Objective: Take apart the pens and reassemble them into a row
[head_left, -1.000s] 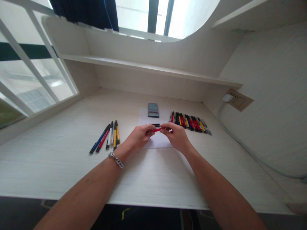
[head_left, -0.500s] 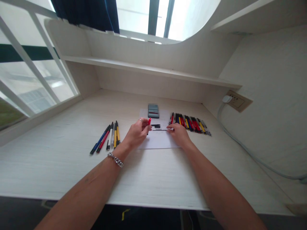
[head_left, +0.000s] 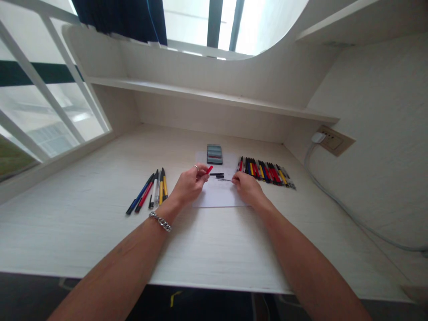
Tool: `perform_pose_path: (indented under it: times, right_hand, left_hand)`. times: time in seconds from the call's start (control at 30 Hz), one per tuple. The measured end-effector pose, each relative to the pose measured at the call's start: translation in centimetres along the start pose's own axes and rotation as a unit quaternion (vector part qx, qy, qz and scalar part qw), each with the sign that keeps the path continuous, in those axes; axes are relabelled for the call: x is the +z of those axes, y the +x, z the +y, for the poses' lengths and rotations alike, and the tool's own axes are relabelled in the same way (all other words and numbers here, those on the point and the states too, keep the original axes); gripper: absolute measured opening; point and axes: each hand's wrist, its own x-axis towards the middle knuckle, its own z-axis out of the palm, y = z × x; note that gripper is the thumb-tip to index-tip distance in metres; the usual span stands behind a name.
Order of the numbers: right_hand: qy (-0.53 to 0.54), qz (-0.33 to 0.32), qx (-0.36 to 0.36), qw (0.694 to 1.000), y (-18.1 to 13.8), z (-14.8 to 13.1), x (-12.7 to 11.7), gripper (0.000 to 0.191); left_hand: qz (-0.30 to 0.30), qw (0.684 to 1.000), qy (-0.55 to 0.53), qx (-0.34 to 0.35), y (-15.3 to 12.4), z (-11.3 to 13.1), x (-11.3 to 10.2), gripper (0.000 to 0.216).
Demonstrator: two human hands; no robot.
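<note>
My left hand [head_left: 190,183] is closed on a red pen barrel [head_left: 209,170], whose end sticks up past the fingertips; the rest lies hidden in the fingers. Opposite it, my right hand [head_left: 248,186] pinches a thin dark pen refill [head_left: 227,180] that points left over the white paper [head_left: 220,200]. Between the hands, small black pen parts [head_left: 219,175] lie on the paper. Just beyond them is a dark flat case [head_left: 214,156] with a small reddish strip across its face.
Several pens [head_left: 143,193] in blue, red, white and yellow lie left of my left hand. A long row of pens [head_left: 267,171] lies right of the paper. A shelf [head_left: 214,96] runs above the desk's back; a cable [head_left: 329,196] hangs from a wall socket [head_left: 336,140] at right.
The red barrel has tipped from upright to leaning right. The refill's free left end has drawn away from my left hand. Both hands stay in nearly the same place.
</note>
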Motion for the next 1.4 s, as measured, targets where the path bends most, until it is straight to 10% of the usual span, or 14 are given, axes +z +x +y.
perform_pose_path:
  times: [0.3, 0.9, 1.4]
  right_hand:
    - [0.19, 0.122, -0.035, 0.973, -1.1, -0.7, -3.1, 0.019]
    - [0.049, 0.108, -0.117, 0.986, -1.6, -1.7, -3.8, 0.021]
    - [0.158, 0.054, -0.096, 0.981, -2.2, -3.9, -2.7, 0.017]
  left_hand:
    - [0.006, 0.998, 0.057, -0.017, 0.0, -0.1, -0.5, 0.017]
    - [-0.019, 0.992, 0.122, 0.013, -0.2, -0.2, -0.5, 0.017]
    - [-0.072, 0.994, 0.072, 0.038, -0.6, 0.4, 0.2, 0.016]
